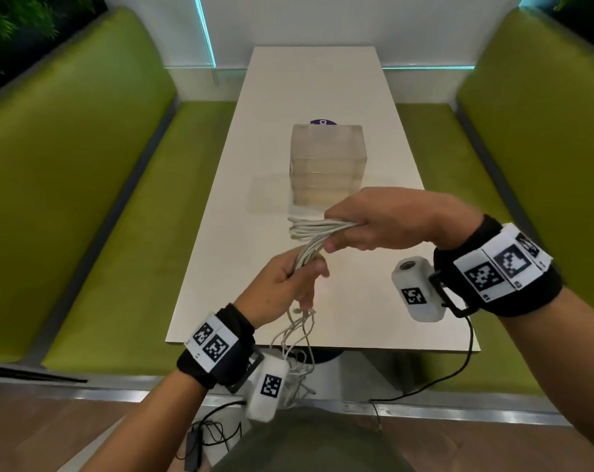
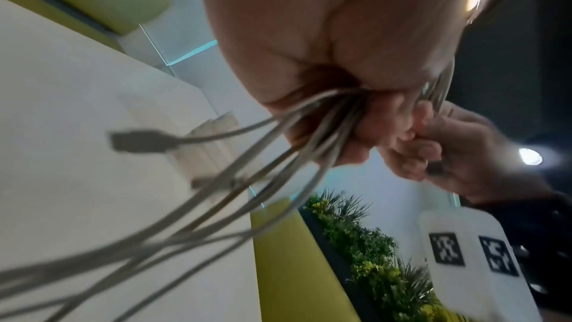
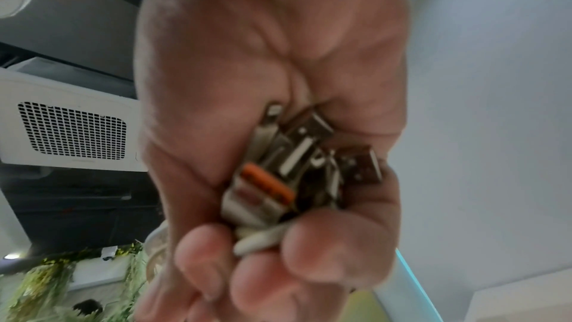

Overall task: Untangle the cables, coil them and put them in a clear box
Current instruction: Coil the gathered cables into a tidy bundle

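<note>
Green benches flank a long white tabletop, and on its middle stands the clear box, upright, with a flat clear sheet, blurred, lying just beside its left foot. Nearer than the box and held in the air above the tabletop's near end, the right hand is closed, fingers and thumb wrapped round a looped bunch of white cables; the right wrist view shows several plug ends, one with an orange tongue, packed inside that fist. Just below and to the left, the left hand is also closed round the same bundle, its thumb pressed over the strands. From under the left hand the loose cable ends hang past the tabletop's near edge; in the left wrist view one dangling plug shows, blurred.
</note>
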The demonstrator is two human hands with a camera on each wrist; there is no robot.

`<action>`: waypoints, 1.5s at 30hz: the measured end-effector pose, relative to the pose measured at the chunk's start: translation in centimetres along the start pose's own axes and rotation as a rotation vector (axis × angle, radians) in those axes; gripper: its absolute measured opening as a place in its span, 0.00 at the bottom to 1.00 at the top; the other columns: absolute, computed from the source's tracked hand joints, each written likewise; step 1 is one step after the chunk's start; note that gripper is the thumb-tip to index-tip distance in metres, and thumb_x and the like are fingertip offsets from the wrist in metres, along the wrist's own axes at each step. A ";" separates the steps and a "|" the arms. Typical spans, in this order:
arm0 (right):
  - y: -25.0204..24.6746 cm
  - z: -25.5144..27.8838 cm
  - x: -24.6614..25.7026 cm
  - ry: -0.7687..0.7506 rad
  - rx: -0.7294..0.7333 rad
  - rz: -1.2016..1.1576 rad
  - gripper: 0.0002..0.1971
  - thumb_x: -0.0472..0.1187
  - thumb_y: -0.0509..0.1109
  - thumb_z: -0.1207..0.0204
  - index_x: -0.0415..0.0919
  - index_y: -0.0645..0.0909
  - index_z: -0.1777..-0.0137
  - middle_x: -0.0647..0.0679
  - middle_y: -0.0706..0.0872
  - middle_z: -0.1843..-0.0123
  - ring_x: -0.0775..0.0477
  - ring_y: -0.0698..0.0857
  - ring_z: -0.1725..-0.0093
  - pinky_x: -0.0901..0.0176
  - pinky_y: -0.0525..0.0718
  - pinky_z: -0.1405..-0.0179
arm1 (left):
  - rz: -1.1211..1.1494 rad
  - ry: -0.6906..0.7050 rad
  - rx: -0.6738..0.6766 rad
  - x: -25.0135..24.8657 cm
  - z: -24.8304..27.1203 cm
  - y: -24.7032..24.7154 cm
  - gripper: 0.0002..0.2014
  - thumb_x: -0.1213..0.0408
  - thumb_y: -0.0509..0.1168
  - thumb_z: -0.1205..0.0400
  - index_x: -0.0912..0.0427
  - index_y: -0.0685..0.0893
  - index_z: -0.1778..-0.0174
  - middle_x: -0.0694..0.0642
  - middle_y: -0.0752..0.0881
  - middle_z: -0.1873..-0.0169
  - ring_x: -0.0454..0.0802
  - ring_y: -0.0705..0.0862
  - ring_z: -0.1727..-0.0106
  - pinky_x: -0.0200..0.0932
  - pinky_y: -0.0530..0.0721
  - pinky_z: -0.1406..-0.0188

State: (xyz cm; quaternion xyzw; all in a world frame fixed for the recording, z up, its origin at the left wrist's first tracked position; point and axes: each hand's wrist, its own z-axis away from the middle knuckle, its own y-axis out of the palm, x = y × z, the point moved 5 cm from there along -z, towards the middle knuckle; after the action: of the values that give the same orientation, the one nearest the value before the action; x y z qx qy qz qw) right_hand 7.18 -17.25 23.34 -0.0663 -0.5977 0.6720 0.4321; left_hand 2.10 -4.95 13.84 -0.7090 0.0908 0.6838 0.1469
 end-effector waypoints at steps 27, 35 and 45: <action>8.2 -3.6 0.7 0.189 -0.288 -0.071 0.30 0.64 0.69 0.29 0.45 0.72 0.35 0.45 0.85 0.59 0.42 0.82 0.61 0.54 0.73 0.65 | 0.685 -0.121 -0.518 0.6 -0.5 -2.0 0.26 0.42 0.53 0.18 0.56 0.66 0.30 0.61 0.86 0.37 0.51 0.84 0.35 0.45 0.85 0.46; 9.0 -4.3 1.2 0.084 -0.310 -0.399 0.17 0.50 0.66 0.22 0.49 0.78 0.34 0.47 0.78 0.35 0.46 0.82 0.43 0.46 0.83 0.45 | 0.509 -0.028 -0.487 0.2 -0.5 -2.7 0.21 0.70 0.75 0.28 0.57 0.81 0.39 0.64 0.86 0.52 0.58 0.85 0.48 0.46 0.86 0.51; 10.4 -2.7 1.8 -0.053 -0.116 -0.960 0.08 0.35 0.64 0.20 0.39 0.81 0.59 0.48 0.86 0.67 0.50 0.81 0.64 0.64 0.76 0.67 | 0.522 -0.009 -0.324 -1.2 -0.4 -1.9 0.09 0.71 0.70 0.22 0.56 0.76 0.58 0.56 0.83 0.70 0.52 0.86 0.66 0.43 0.86 0.72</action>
State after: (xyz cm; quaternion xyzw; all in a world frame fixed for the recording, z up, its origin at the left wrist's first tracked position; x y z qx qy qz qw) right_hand 2.49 -13.09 14.44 0.2101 -0.6080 0.3639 0.6736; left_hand 3.10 -3.35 15.20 -0.6727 0.1590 0.7072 -0.1483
